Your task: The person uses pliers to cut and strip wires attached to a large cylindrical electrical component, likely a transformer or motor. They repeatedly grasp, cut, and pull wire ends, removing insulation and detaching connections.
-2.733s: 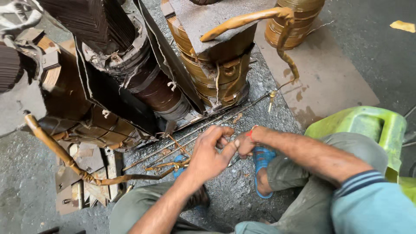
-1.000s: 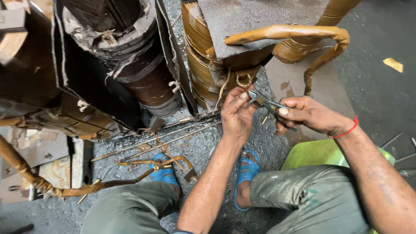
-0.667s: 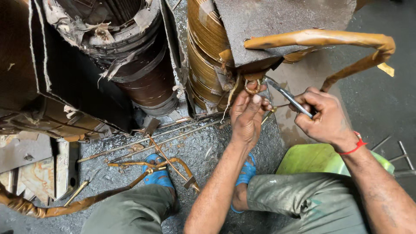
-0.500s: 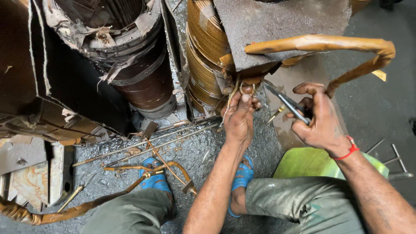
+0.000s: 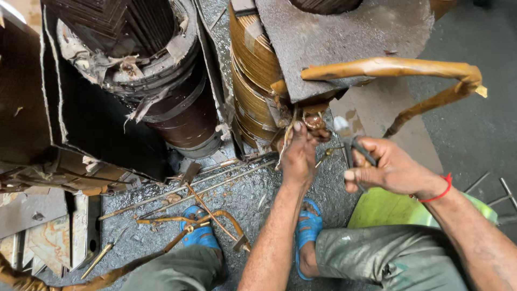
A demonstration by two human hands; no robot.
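two hands of mine are up at the base of the wound coil, a fat drum wrapped in glossy amber-brown tape, ribbed in bands. my left hand has its fingers pinched together on a thin wire lead that hangs from the underside of the coil, right beside a twisted coppery knot. my right hand sits just to the side, fingers clamped round the dark handles of a pair of pliers, whose dull metal nose points up toward that same knot; i cannot tell whether the nose touches it. a rough grey metal plate lies over the coil, and a thick lead wrapped in tan paper tape bends out from it. the second coil, to the left, is darker, with torn, frayed insulation. the floor is gritty and grey, strewn with thin rods. my blue sandals rest on it, a green plastic stool under me
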